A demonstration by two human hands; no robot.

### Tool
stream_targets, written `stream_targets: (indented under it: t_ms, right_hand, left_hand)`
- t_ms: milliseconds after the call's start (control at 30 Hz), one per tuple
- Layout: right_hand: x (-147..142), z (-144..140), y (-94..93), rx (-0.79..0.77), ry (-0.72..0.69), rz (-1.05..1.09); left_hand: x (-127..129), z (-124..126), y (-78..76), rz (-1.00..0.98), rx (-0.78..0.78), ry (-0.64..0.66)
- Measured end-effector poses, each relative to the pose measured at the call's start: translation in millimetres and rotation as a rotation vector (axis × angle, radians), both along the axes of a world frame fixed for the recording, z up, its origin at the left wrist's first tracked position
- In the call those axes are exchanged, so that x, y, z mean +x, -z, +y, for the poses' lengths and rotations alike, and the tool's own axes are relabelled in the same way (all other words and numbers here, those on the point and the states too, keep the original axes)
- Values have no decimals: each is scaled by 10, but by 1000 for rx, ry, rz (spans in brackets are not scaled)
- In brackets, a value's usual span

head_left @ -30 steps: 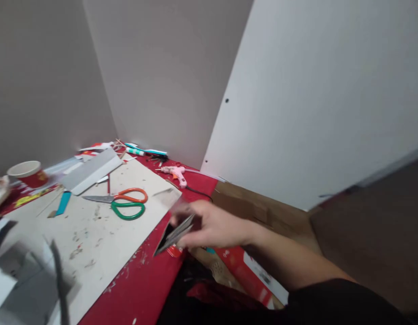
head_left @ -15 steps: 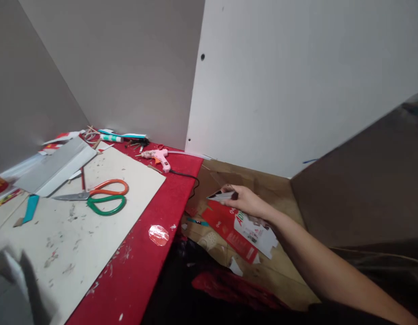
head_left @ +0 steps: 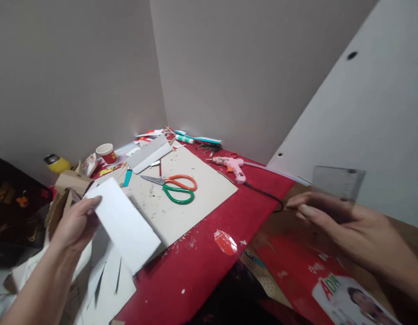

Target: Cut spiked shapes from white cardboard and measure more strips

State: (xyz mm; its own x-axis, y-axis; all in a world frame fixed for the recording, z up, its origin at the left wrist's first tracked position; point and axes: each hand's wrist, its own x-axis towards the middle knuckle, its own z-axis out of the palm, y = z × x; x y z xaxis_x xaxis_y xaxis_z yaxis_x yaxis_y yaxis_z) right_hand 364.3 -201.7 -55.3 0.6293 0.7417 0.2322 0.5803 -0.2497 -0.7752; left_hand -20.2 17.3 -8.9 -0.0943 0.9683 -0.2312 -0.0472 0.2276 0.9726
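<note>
White card (head_left: 124, 223): pinched by left hand (head_left: 75, 223) at 8 o'clock, over the red desk (head_left: 209, 257). Clear ruler (head_left: 337, 184): gripped by right hand (head_left: 347, 225) at 3 o'clock. Scissors (head_left: 175, 188): on grey board (head_left: 195, 203), centre.

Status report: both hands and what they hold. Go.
Left hand grips white card over the grey board. Right hand holds clear ruler off the table's right edge. Scissors and glue gun lie between them.
</note>
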Motion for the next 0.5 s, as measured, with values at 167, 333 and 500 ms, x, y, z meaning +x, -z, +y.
stream_targets:
  t_ms: [167, 333, 500]
  right_hand:
    - [-533, 651, -305, 67, -526, 283]
    - [-1038, 1277, -350, -57, -947, 511]
    - [-1323, 1705, -231, -232, -958, 605]
  left_hand:
    - [126, -146, 187, -92, -4, 189]
    - [189, -241, 241, -116, -18, 246]
    - [218, -242, 308, -142, -58, 295]
